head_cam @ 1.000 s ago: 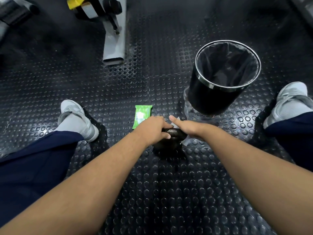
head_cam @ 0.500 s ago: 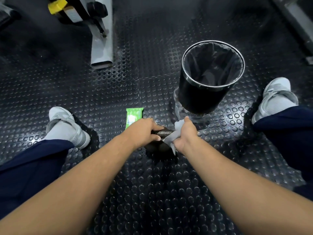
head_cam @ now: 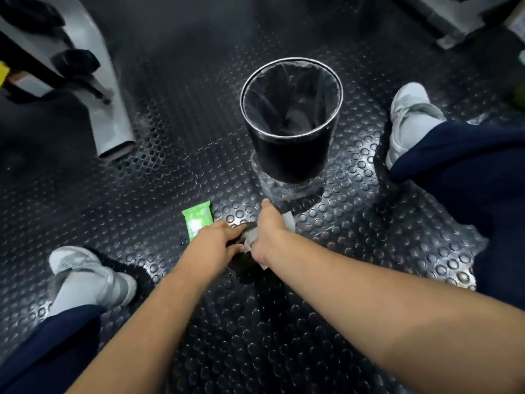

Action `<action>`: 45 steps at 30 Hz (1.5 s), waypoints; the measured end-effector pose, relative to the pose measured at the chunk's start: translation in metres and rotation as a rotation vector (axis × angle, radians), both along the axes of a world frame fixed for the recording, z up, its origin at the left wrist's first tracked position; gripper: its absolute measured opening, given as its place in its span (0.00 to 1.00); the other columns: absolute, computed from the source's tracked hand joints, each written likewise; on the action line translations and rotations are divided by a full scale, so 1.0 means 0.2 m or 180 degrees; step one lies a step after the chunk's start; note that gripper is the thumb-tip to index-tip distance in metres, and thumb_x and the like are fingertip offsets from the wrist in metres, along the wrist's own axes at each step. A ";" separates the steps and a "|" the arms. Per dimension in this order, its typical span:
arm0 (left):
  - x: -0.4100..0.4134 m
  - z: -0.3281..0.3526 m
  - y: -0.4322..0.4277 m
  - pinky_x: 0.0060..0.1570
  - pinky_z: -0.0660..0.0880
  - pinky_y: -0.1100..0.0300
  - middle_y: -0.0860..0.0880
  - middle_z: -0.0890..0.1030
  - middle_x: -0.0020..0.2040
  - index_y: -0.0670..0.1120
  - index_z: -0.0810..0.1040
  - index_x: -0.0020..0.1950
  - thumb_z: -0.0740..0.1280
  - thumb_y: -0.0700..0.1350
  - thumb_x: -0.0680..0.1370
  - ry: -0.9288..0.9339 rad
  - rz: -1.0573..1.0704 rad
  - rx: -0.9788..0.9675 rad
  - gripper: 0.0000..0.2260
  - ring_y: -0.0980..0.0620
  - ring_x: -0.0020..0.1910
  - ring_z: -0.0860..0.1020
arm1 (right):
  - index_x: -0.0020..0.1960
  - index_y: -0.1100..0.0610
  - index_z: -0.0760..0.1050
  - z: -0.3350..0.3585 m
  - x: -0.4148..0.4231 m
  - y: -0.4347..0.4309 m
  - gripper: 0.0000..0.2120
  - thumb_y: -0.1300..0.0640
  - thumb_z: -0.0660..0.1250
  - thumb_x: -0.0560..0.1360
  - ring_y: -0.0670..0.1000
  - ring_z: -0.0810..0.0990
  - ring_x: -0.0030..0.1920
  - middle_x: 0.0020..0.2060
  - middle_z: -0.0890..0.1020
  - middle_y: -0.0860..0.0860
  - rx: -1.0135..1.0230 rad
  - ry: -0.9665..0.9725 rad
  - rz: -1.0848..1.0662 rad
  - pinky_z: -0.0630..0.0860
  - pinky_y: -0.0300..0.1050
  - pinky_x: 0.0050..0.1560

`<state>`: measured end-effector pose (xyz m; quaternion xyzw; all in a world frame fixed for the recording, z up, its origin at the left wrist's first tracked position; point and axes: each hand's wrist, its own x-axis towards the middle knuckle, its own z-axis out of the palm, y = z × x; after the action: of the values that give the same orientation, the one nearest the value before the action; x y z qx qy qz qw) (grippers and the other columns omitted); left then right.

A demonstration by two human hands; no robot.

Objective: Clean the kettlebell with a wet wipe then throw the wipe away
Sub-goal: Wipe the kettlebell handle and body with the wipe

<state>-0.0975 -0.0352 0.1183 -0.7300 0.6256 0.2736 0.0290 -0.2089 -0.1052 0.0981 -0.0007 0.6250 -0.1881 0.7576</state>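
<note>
Meanwhile the right hand (head_cam: 270, 231), clutching the wipe (head_cam: 288, 220), had shifted across the top of the kettlebell (head_cam: 243, 265), which sat on the floor (head_cam: 255, 336) just before the bin (head_cam: 292, 155) with the left hand (head_cam: 217, 243) gripping its handle, so wiping seemed still underway.

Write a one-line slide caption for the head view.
Left hand holds the kettlebell while right hand presses a wet wipe on it, bin beyond.

No text can be read; the green wipe pack (head_cam: 198, 224) bears a white label, too blurred.
</note>
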 end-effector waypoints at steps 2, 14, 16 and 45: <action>-0.01 0.02 0.00 0.54 0.71 0.60 0.50 0.77 0.57 0.57 0.73 0.77 0.72 0.51 0.80 0.0039 -0.0012 0.0031 0.25 0.51 0.55 0.75 | 0.63 0.57 0.81 0.01 0.02 0.01 0.34 0.29 0.63 0.75 0.61 0.88 0.49 0.53 0.88 0.57 0.0003 -0.0090 -0.0043 0.84 0.60 0.55; 0.01 -0.01 -0.01 0.62 0.73 0.56 0.48 0.76 0.59 0.55 0.72 0.78 0.71 0.50 0.81 0.0010 -0.0088 0.0104 0.25 0.47 0.60 0.77 | 0.58 0.59 0.79 0.07 -0.06 -0.01 0.26 0.37 0.58 0.84 0.58 0.86 0.45 0.51 0.86 0.58 -0.0092 -0.0131 0.0065 0.78 0.48 0.31; 0.01 -0.02 -0.01 0.61 0.73 0.55 0.48 0.76 0.58 0.55 0.72 0.78 0.71 0.50 0.81 0.0021 -0.0084 0.0105 0.25 0.47 0.60 0.76 | 0.63 0.54 0.78 0.07 -0.01 0.02 0.26 0.34 0.60 0.82 0.59 0.87 0.50 0.58 0.85 0.56 -0.0144 0.0017 -0.0002 0.83 0.50 0.31; -0.02 -0.01 -0.02 0.63 0.75 0.45 0.45 0.73 0.61 0.54 0.71 0.78 0.68 0.49 0.83 -0.0160 -0.0138 0.0396 0.23 0.40 0.64 0.73 | 0.73 0.61 0.69 0.10 -0.06 0.01 0.41 0.27 0.58 0.78 0.67 0.83 0.63 0.65 0.80 0.66 -0.0198 -0.0035 0.0536 0.72 0.69 0.71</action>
<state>-0.1006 -0.0396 0.1159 -0.7197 0.6221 0.2929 0.0960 -0.2203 -0.1026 0.1180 -0.0757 0.6125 -0.1431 0.7737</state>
